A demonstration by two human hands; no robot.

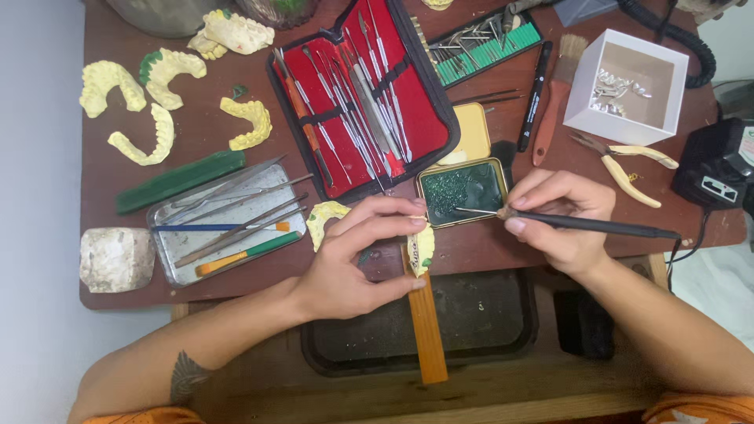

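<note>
My left hand (357, 255) pinches a small yellow dental cast (423, 248) between thumb and fingers, above a wooden stick (425, 326). My right hand (559, 216) grips a dark-handled metal tool (597, 225) like a pen. Its thin tip (471, 210) reaches left over a small open tin of green wax (459, 191). Another yellow cast piece (323, 217) lies just left of my left hand.
An open red case of metal instruments (361, 94) lies at centre back. A metal tray of tools (228, 224), a green wax bar (181, 180) and several yellow jaw casts (149, 102) sit left. A white box (627, 85), pliers (624, 161), brush (556, 98) and a black device (719, 165) sit right.
</note>
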